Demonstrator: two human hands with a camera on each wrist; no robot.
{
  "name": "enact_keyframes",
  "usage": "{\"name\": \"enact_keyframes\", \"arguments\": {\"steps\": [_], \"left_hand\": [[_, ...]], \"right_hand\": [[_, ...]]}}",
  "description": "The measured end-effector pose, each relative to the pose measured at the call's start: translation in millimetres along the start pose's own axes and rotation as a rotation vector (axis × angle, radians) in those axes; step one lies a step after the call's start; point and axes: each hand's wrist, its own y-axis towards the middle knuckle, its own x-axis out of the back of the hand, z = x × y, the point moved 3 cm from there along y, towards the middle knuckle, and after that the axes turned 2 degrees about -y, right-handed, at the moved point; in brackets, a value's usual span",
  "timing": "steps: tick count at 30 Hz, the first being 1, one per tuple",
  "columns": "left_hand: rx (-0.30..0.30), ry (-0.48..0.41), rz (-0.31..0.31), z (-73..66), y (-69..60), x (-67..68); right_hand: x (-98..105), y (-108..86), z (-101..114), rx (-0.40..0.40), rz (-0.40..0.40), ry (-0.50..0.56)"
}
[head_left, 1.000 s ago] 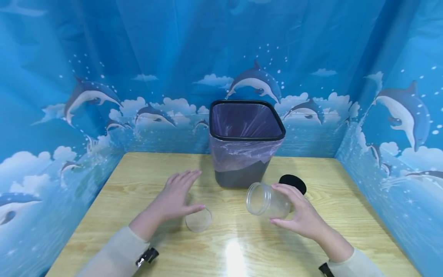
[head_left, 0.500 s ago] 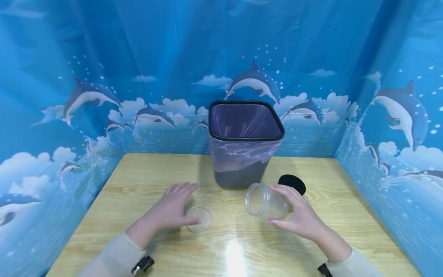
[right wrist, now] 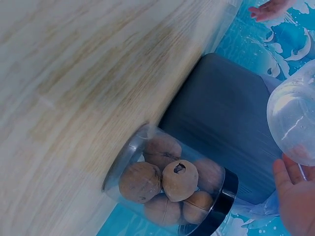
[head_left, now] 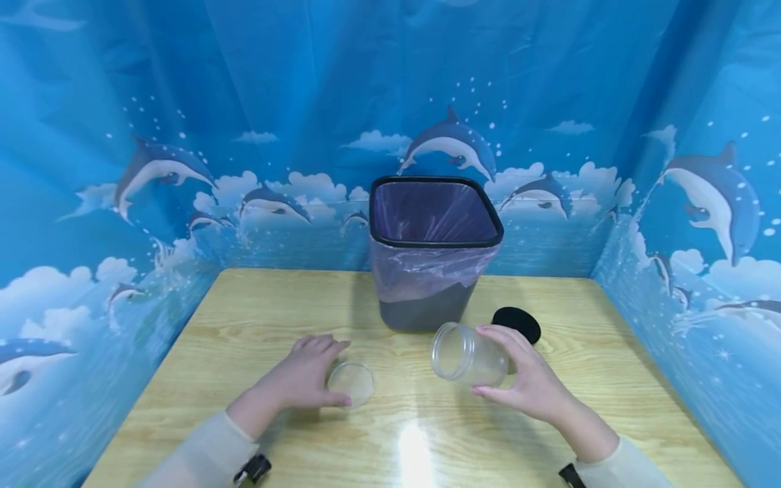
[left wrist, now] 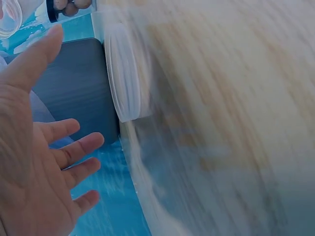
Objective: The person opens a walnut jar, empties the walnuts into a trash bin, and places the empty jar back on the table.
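Observation:
My right hand [head_left: 531, 383] holds a clear plastic jar [head_left: 485, 359] on its side above the table, thumb below and fingers above, its uncapped mouth facing left. No contents show in it. My left hand [head_left: 299, 376] is beside a clear round lid [head_left: 356, 383] lying on the table. In the left wrist view its thumb and fingers are spread, with a gap between them and the lid [left wrist: 123, 73]. Behind my right hand stands a second clear jar with a black cap [head_left: 517, 322]. The right wrist view shows several walnuts [right wrist: 140, 182] inside it.
A grey bin [head_left: 424, 305] with a purple liner and black rim stands at the back middle of the wooden table [head_left: 256, 305]. Blue dolphin-print curtains [head_left: 293, 122] enclose the back and both sides.
My left hand has come down and nearer to me, to the side of the clear lid. My right hand and the jar it holds have stayed almost still.

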Motion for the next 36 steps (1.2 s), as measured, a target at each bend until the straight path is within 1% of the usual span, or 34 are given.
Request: {"name": "enact_keyframes", "arguments": {"steps": [6,13,21,24,27,31,36], "left_hand": [[0.018,0.003,0.027,-1.4,-0.3,-1.7],[0.035,0.037,0.053,-1.9,2.6,-8.5],[0.072,0.065,0.094,-2.5,5.0,-13.8],[0.070,0.065,0.100,-4.4,5.0,-13.3],[0.053,0.058,0.095,-7.4,4.7,-12.2],[0.041,0.083,0.094,-9.1,5.0,-14.0],[0.055,0.092,0.100,-8.9,6.1,-15.5]], "right_hand": [[-1,-0.4,0,-0.006,0.001,0.007],[-1,-0.7,0,-0.007,-0.002,0.006],[-2,-2.5,-1,-0.013,-0.002,0.012],[-2,-3.0,0,-0.013,-0.002,0.013],[-3,-3.2,1,-0.014,0.001,0.008],[-3,-3.1,1,-0.019,0.009,0.000],[-4,-3.1,0,-0.018,0.009,0.005]]}}
